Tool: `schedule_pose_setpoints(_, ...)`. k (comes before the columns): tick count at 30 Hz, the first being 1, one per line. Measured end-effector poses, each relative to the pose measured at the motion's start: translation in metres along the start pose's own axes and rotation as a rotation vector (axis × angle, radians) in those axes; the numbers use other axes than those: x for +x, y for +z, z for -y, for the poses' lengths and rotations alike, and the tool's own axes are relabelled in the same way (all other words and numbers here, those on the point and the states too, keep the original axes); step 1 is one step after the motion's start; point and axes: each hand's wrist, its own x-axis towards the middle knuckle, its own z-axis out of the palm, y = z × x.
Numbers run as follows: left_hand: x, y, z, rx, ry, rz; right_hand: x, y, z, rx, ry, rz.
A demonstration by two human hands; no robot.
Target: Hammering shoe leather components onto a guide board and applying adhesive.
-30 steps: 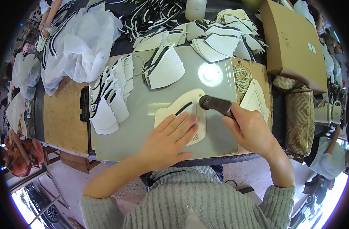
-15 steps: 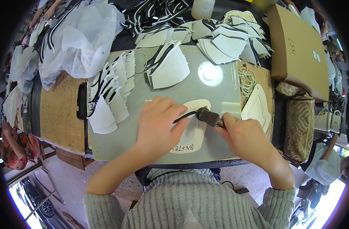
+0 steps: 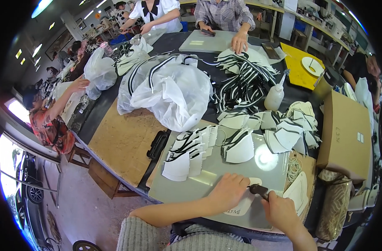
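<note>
My right hand [image 3: 283, 211] grips a small hammer [image 3: 258, 190] by its handle, the head pointing at my left hand. Fingers bent, my left hand [image 3: 230, 191] rests over a white template [image 3: 241, 206] with dark lettering and keeps a thin black strip pinched near the hammer head. Most of that strip is hidden by the fingers. Beneath lies a grey work board [image 3: 207, 196]. Further back on it, white cut pieces with black edging form a fanned stack [image 3: 178, 165] and a smaller pile [image 3: 237, 148].
More white pieces [image 3: 283, 136] lie at the board's far right. A cardboard box [image 3: 345, 134], a patterned pouch [image 3: 333, 213] and a second white template [image 3: 297, 192] are on the right. Behind stand a squeeze bottle [image 3: 275, 96] and a plastic bag [image 3: 174, 92]. Co-workers surround the table.
The view has tilted up and swung left, bringing the co-workers and far table into sight. Both hands stay at the template; the hammer remains beside my left fingers.
</note>
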Motion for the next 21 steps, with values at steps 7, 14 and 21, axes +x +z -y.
schedule_pose_setpoints(7, -0.01, -0.007, 0.009, -0.001, 0.253, -0.117, 0.003, -0.012, 0.0, -0.091, 0.016, -0.01)
schedule_pose_setpoints(14, -0.015, -0.002, 0.011, -0.013, 0.247, -0.124, 0.002, -0.013, 0.002, -0.103, 0.019, -0.085)
schedule_pose_setpoints(21, -0.002, 0.005, 0.013, -0.003, 0.284, -0.164, 0.004, -0.014, -0.006, -0.051, -0.042, -0.145)
